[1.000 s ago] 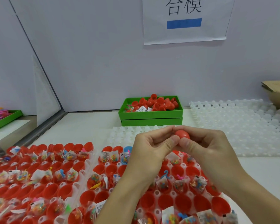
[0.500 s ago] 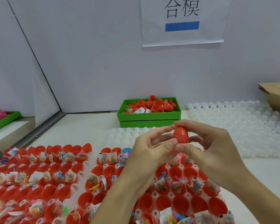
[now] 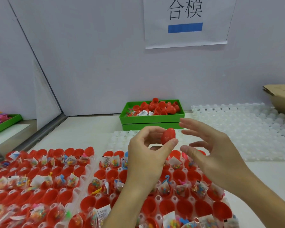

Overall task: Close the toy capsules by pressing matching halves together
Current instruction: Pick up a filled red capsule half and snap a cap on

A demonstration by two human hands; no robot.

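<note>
Two bare hands meet over the trays in the head view. The left hand [image 3: 146,155] pinches a closed, glossy red plastic egg-shaped capsule [image 3: 168,136] between thumb and curled fingers, holding it in the air above the red halves. The right hand [image 3: 211,152] is just beside it, apart from the capsule, fingers spread and relaxed, holding nothing. Below lie clear plastic trays of open red capsule halves [image 3: 95,201], many holding small bagged toys. Behind stands a green plastic bin [image 3: 151,119] of loose red halves, with an empty translucent white holder tray [image 3: 247,129] to its right. A white paper sign [image 3: 186,22] hangs on the wall.
</note>
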